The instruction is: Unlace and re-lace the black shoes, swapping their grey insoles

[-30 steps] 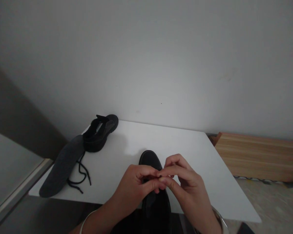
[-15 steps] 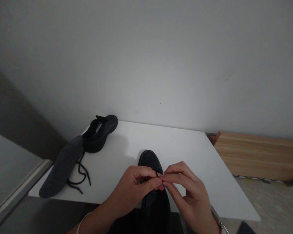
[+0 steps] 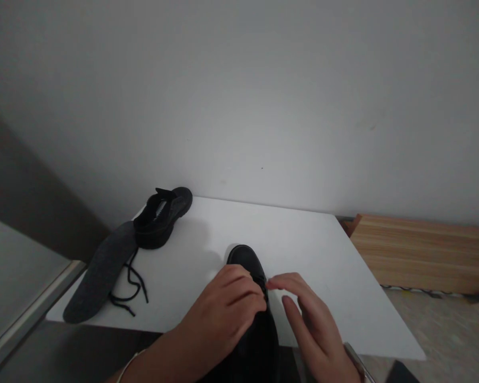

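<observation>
A black shoe (image 3: 246,258) points away from me at the near edge of the table, its toe on the white top. My left hand (image 3: 227,308) lies over the lacing area with its fingers curled in and closed. Whatever sits between those fingertips is hidden behind the knuckles. At the shoe's right side is my right hand (image 3: 313,322), its thumb apart from the index finger and nothing visible between them. Its index fingertip comes up to the shoe's edge near the laces.
Far left on the white table (image 3: 303,239) stands a second black shoe (image 3: 155,221). A grey insole (image 3: 101,274) and a loose black shoelace (image 3: 132,290) lie close to it. A wooden board (image 3: 419,252) is off to the right. The wall rises behind the table.
Both hands were pinching together at a thin dark lace over the shoe. Now the right hand has drawn right and opened, while the left has turned palm down over the laces.
</observation>
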A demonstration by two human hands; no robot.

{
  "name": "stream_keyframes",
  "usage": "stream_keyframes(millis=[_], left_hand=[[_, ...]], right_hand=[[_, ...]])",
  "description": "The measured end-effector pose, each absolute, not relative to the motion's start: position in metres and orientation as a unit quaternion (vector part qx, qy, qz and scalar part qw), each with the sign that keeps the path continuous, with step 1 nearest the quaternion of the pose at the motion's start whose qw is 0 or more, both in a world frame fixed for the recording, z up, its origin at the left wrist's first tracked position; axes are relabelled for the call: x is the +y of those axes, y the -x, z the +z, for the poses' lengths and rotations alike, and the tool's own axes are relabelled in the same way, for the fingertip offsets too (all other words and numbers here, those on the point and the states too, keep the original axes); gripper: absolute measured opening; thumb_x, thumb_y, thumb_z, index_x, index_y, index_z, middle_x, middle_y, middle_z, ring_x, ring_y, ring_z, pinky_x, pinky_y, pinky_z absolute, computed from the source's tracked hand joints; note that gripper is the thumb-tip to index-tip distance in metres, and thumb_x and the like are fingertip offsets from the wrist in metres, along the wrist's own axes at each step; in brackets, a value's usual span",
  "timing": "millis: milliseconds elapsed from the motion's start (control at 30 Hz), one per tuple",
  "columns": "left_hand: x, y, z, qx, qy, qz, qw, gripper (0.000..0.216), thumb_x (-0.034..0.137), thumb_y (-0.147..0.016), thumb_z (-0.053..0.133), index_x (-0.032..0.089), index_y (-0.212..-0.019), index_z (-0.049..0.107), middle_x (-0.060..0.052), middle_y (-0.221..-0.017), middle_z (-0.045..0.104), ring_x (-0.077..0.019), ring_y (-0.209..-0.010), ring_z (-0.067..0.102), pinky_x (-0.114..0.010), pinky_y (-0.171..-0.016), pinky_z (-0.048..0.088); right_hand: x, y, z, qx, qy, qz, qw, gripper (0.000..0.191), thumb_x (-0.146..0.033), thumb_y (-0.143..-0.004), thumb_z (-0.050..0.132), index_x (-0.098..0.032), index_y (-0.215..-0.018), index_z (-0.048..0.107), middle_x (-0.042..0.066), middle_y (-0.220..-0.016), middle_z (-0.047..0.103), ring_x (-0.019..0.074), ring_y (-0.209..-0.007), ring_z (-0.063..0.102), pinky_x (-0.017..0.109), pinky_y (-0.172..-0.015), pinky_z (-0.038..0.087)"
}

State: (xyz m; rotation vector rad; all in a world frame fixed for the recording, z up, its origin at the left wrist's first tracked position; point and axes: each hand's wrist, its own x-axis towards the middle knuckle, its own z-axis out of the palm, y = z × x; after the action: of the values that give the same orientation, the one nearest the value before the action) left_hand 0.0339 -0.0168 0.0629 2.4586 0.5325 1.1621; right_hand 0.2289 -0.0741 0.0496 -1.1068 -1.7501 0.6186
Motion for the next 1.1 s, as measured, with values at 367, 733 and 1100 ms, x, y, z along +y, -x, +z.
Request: stream_keyframes(millis=[367,733,1100], left_hand=[[-0.014,-0.028,0.053,0.179,-0.879,0.439,0.045,0.015,0.009,-0.099,0.051,0.015,-0.103,0.064,-0.006,-0.095,0.076,-0.0178,-0.090,0.066,-0.039,-0.097,0.053],[-0.020,0.005,0.021,0.402,-0.728,0.467,0.301,0.013,0.015,-0.088,0.069,0.022,-0.080,0.062,0.003,-0.080,0.071,-0.0143,-0.077,0.068,-0.023,-0.071,0.052],[-0.013,-0.026,0.061,0.373,-0.706,0.448,0.404,0.007,0.018,-0.083,0.072,0.021,-0.076,0.070,0.001,-0.076,0.070,-0.0152,-0.074,0.065,-0.025,-0.071,0.048]], right_hand=[[-0.051,-0.211,0.047,-0.607,0.496,0.367,0.500,0.013,-0.027,-0.094,0.061,-0.021,-0.087,0.069,0.001,-0.083,0.068,0.0156,-0.080,0.063,0.026,-0.075,0.049],[-0.072,-0.245,0.013,-0.593,0.592,0.289,0.463,0.009,-0.022,-0.088,0.062,-0.021,-0.079,0.065,0.000,-0.074,0.061,0.0159,-0.072,0.059,0.024,-0.065,0.047],[-0.071,-0.217,0.038,-0.532,0.465,0.486,0.514,0.016,-0.035,-0.094,0.062,-0.022,-0.088,0.067,0.008,-0.114,0.068,0.0132,-0.075,0.060,0.027,-0.072,0.052]])
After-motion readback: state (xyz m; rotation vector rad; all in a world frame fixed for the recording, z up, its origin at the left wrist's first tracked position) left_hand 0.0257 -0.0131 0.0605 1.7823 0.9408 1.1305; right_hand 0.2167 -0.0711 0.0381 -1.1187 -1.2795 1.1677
